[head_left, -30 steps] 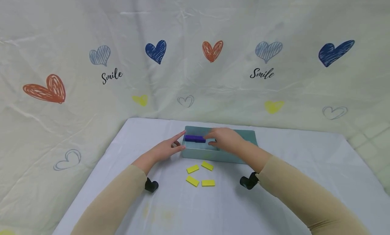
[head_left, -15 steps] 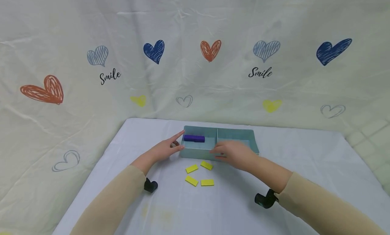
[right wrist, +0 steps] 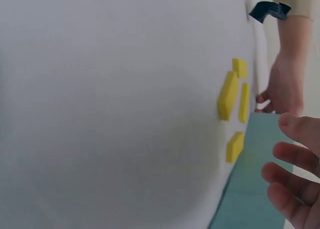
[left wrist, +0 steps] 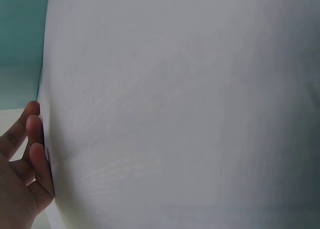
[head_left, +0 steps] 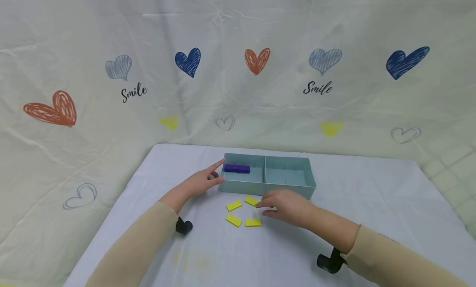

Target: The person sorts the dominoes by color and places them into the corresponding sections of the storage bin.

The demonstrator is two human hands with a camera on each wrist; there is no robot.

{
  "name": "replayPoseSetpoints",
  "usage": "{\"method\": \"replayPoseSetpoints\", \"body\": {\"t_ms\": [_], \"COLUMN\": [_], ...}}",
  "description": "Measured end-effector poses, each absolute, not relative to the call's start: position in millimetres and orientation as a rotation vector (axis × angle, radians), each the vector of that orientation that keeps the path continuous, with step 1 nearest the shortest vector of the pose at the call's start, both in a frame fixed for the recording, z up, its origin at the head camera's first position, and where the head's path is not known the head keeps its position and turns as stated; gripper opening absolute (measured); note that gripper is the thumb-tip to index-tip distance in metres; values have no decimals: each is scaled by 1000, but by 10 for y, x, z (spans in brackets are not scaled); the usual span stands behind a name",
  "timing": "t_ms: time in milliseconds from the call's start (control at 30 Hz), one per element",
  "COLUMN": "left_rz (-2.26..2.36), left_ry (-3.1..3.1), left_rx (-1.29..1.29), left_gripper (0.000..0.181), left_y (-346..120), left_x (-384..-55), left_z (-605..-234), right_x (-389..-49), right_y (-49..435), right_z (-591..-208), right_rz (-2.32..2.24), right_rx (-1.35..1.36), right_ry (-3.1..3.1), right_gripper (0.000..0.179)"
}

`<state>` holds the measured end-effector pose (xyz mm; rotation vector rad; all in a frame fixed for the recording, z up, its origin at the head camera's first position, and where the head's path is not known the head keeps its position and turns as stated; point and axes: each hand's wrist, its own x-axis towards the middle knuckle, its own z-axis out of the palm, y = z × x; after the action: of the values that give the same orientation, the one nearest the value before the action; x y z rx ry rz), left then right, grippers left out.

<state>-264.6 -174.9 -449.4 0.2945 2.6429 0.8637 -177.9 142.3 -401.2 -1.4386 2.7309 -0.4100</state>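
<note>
My left hand [head_left: 195, 184] rests at the left end of a teal two-compartment box [head_left: 267, 189], its straight index finger at the back corner and its thumb near the front one. Two purple blocks [head_left: 236, 169] lie end to end in the left compartment. Just in front of the box, my right hand [head_left: 285, 207] reaches over the table, fingers relaxed with nothing between them. Its fingertips come right up to the far right yellow block [head_left: 251, 200]. In the right wrist view the yellow blocks [right wrist: 228, 96] lie apart from the fingers.
Three other yellow blocks lie close by: one at the far left [head_left: 234, 205], one nearer me [head_left: 234, 220] and one at the near right [head_left: 253, 223]. A white cloth [head_left: 223, 254] covers the table. Behind stands a pale curtain [head_left: 282, 109] printed with hearts.
My right hand has come out of the box's left compartment, passed over the front wall and moved down towards the yellow blocks. My left hand has stayed at the box's left end.
</note>
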Motion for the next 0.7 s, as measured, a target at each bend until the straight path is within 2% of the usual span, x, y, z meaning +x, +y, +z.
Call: {"method": "replayPoseSetpoints", "body": {"t_ms": [267, 700], "left_rz": [858, 860], "left_ry": [2638, 2659], "left_rx": [344, 303], "left_gripper": [71, 72], "left_y": [-1721, -1755], "left_x": [-2667, -2667], "left_z": [-4513, -4510], "right_x": [-1736, -1760], "right_y": [1330, 1201], "right_z": [-4199, -4340], "right_rz": [-356, -367], "right_rx": [-1319, -1350], "right_ry": [2615, 2600], "right_gripper": [29, 24]}}
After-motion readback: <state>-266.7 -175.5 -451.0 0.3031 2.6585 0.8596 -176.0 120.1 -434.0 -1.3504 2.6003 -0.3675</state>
